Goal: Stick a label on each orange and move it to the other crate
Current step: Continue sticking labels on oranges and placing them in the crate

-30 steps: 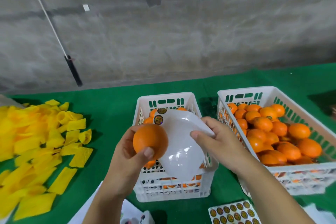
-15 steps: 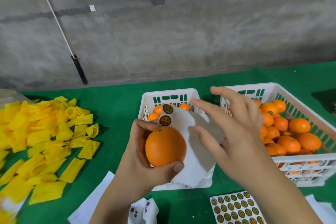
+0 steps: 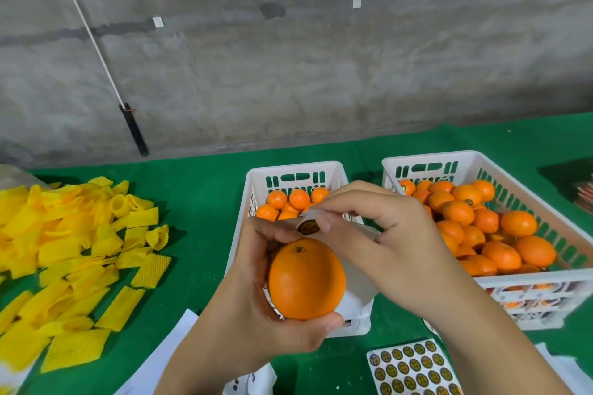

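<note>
Head view, the only one. Left hand (image 3: 256, 308) grips one orange (image 3: 306, 279) from below and behind, fingers curled round it, thumb across its lower front; the fruit is held up in front of the near wall of the middle crate (image 3: 295, 170), stem end up. No label shows on its visible face. Right hand (image 3: 385, 234) is just above the orange, thumb and forefinger pinched together on a round dark label (image 3: 308, 226) at the top edge of a white backing sheet (image 3: 356, 282) that lies behind the fruit; the label appears partly lifted, but whether it is fully free of the sheet I cannot tell. Judgement: this orange is mid-step, label being peeled and not yet applied. Middle crate holds a smaller lot of oranges at its far end; right crate (image 3: 465, 160) is much fuller, and a few fruit there carry dark round marks that look like labels. Which crate is source and which is destination cannot be settled from this. A fresh sticker sheet (image 3: 414, 369) lies on the green cloth (image 3: 199, 202) near the bottom edge, nearly full, so supply is ample. Many oranges look left to handle. Yellow foam nets (image 3: 73, 253) are heaped at left, untouched.
</note>
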Motion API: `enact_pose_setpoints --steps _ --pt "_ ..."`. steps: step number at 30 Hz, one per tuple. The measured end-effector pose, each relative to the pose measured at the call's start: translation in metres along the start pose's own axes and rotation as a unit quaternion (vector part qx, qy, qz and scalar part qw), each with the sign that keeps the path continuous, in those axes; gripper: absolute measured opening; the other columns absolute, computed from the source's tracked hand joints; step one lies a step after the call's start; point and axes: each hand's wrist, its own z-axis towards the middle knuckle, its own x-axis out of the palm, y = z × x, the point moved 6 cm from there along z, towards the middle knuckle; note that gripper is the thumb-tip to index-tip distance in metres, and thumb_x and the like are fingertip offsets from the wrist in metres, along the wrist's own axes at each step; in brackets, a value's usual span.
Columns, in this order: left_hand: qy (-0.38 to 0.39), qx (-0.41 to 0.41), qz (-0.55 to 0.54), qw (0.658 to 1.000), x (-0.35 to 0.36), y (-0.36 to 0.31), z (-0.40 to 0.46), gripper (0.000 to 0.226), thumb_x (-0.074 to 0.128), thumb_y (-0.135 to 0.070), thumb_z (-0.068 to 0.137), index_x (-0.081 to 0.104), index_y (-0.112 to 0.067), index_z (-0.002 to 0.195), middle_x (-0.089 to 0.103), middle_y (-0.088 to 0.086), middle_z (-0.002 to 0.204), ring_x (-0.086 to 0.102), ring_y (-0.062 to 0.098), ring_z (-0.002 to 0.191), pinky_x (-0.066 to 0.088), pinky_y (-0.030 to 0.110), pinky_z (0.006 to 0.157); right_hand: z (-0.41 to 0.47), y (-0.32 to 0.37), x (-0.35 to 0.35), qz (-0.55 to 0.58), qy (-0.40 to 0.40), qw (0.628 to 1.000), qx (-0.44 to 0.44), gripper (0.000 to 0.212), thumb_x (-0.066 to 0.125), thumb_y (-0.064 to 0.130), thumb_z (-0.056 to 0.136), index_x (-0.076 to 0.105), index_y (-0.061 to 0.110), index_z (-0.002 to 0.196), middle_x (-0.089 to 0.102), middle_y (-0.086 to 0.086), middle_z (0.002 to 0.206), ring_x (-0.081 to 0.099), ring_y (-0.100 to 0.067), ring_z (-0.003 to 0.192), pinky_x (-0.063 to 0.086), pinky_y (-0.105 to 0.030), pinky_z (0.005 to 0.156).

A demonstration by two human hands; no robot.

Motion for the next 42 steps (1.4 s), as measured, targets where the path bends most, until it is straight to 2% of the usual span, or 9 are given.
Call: enact_pose_setpoints --steps 6,10,15,23,27,30,33,39,42 --pt "-0.024 0.018 0.022 0.999 -0.003 -0.002 0.001 0.074 0.094 -0.035 0.065 0.047 -0.036 0.121 0.06 -0.015 0.141 0.064 0.013 0.123 0.059 0.022 0.081 0.001 -0.004 0.002 0.084 -0.055 0.995 0.027 0.012 0.072 0.022 0.093 0.082 0.021 0.099 0.069 0.005 0.096 0.066 -0.019 0.097 0.051 -0.025 0.084" --pt "-0.078 -0.019 -0.015 0.997 -0.005 0.003 0.003 0.079 0.097 -0.061 0.059 0.05 -0.038 0.118 0.065 -0.015 0.137 0.068 0.012 0.119 0.062 0.027 0.074 -0.004 -0.005 -0.005 0.104 -0.136 0.985 0.023 0.011 0.072 0.019 0.096 0.079 0.027 0.099 0.072 0.003 0.089 0.065 -0.018 0.081 0.052 -0.026 0.072" --pt "-0.186 -0.068 -0.105 0.975 -0.006 0.01 0.016 0.078 0.093 -0.078 0.042 0.057 -0.048 0.104 0.069 -0.015 0.117 0.075 0.012 0.092 0.061 0.026 0.064 -0.007 0.006 0.01 0.079 -0.127 0.989 -0.011 0.017 0.073 0.011 0.091 0.079 0.022 0.101 0.074 0.012 0.099 0.069 -0.015 0.098 0.052 -0.018 0.083" --pt "-0.193 -0.051 -0.177 0.964 0.003 0.014 0.026 0.075 0.097 -0.071 0.05 0.059 -0.039 0.106 0.069 0.003 0.125 0.074 0.023 0.1 0.064 0.039 0.079 -0.005 0.009 0.01 0.1 -0.106 0.988 -0.044 0.015 0.072 0.009 0.093 0.08 0.012 0.105 0.066 -0.002 0.107 0.065 -0.012 0.107 0.05 -0.018 0.09" --pt "-0.2 -0.058 -0.168 0.963 0.004 0.017 0.025 0.075 0.096 -0.072 0.051 0.058 -0.041 0.108 0.069 0.0 0.124 0.074 0.024 0.1 0.063 0.037 0.077 -0.009 0.005 0.01 0.081 -0.072 0.993 -0.053 0.02 0.072 0.008 0.094 0.078 0.009 0.113 0.063 -0.006 0.113 0.064 -0.016 0.112 0.051 -0.022 0.093" --pt "-0.212 -0.059 -0.178 0.959 0.003 0.015 0.026 0.077 0.094 -0.076 0.048 0.058 -0.041 0.105 0.072 -0.003 0.115 0.075 0.019 0.095 0.06 0.03 0.073 -0.013 0.005 0.016 0.061 -0.024 0.995 -0.08 0.039 0.072 0.008 0.094 0.069 0.013 0.133 0.054 -0.002 0.128 0.057 -0.015 0.125 0.047 -0.02 0.102" --pt "-0.21 -0.063 -0.173 0.96 0.004 0.012 0.026 0.077 0.092 -0.078 0.047 0.057 -0.039 0.104 0.073 -0.008 0.104 0.075 0.016 0.089 0.06 0.027 0.07 -0.018 0.0 0.032 -0.003 0.031 0.997 -0.07 0.071 0.066 0.018 0.091 0.044 0.037 0.155 0.034 0.014 0.137 0.045 -0.016 0.134 0.045 -0.02 0.106" --pt "-0.24 -0.091 -0.171 0.951 0.007 0.013 0.022 0.089 0.09 -0.082 0.044 0.055 -0.034 0.11 0.073 -0.014 0.1 0.073 0.009 0.082 0.058 0.022 0.067 -0.019 -0.012 0.034 -0.124 0.017 0.992 -0.017 0.104 0.065 0.047 0.081 -0.002 0.054 0.161 0.023 0.031 0.136 0.028 -0.001 0.135 0.044 -0.031 0.099" --pt "-0.245 -0.095 -0.188 0.946 0.006 0.013 0.022 0.075 0.093 -0.071 0.055 0.064 -0.036 0.115 0.074 -0.009 0.104 0.074 0.013 0.087 0.059 0.025 0.071 -0.023 -0.009 0.039 -0.177 0.017 0.983 -0.045 0.097 0.064 0.054 0.081 0.005 0.06 0.158 0.023 0.024 0.132 0.025 -0.009 0.13 0.041 -0.029 0.091"
